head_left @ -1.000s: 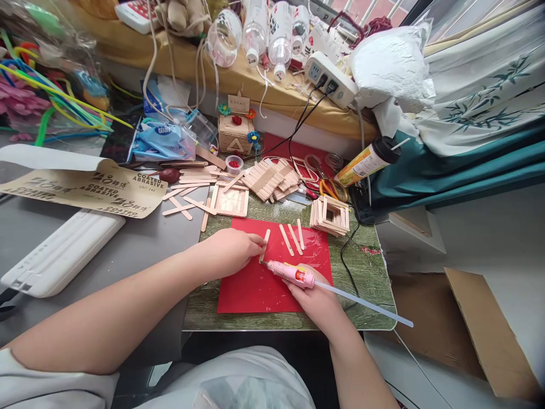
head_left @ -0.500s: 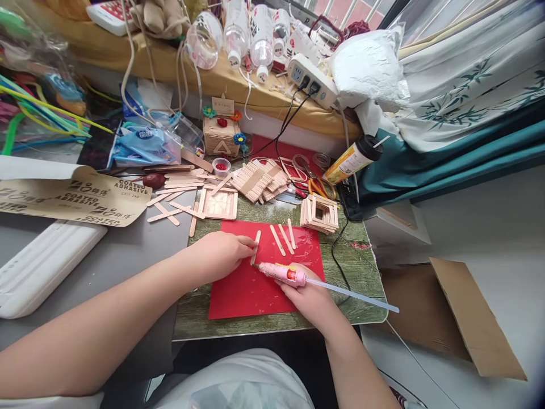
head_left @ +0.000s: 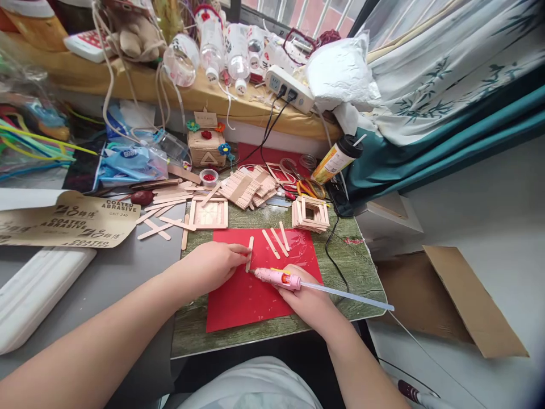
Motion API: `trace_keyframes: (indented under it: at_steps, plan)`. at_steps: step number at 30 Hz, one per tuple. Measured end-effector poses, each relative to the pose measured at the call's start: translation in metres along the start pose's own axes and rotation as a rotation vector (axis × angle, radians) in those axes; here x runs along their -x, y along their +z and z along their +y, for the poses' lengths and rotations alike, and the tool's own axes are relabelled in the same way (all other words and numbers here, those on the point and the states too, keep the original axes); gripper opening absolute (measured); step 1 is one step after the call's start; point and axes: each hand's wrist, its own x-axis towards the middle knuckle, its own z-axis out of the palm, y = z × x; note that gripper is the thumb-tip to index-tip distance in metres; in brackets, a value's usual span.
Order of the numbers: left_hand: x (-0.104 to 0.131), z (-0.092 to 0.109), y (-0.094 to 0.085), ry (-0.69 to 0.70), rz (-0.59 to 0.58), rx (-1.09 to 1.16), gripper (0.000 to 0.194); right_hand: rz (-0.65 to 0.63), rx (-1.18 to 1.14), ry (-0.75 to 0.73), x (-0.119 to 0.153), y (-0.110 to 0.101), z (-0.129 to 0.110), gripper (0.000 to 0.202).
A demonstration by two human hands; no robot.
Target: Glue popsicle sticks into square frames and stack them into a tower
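Observation:
My left hand (head_left: pixel 219 261) pinches the edge of a wooden craft stick (head_left: pixel 250 250) that stands lengthwise over a red sheet (head_left: pixel 238 309). In my right hand (head_left: pixel 304 295) is a pink hot glue gun (head_left: pixel 276 278), its fingers wrapped round the grip. A long translucent glue stick (head_left: pixel 347 294) juts from the back of the gun. The gun's tip is at the near end of the craft stick. Several loose craft sticks (head_left: pixel 271 244) lie at the right on the sheet. Part of my right hand is hidden behind the gun.
Behind the sheet are a flat stick frame (head_left: pixel 208 213), a stacked square of sticks (head_left: pixel 310 215), stick bundles (head_left: pixel 240 189) and scissors (head_left: pixel 309 186). A drink cup (head_left: pixel 338 158) stands back right. A black cable (head_left: pixel 330 250) runs along the right. Sandpaper (head_left: pixel 85 218) lies left.
The view has shifted, so the table appears lower and further left. Both hands keep their holds, and the glue gun's tip remains at the craft stick's near end.

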Motion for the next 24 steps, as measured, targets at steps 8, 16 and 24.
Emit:
trace_keyframes:
  at_steps: [8,16,24]
  plan:
    - [0.002,0.0,-0.004,0.035,0.011,0.041,0.046,0.246,-0.216,0.102,0.004,-0.033,0.032,0.03]
    - [-0.003,-0.003,-0.006,0.103,0.05,0.04,0.041,0.294,-0.469,0.257,-0.008,-0.096,0.102,0.045]
    - [-0.007,-0.01,0.004,0.12,0.084,0.036,0.044,0.318,-0.274,0.282,-0.025,-0.093,0.107,0.043]
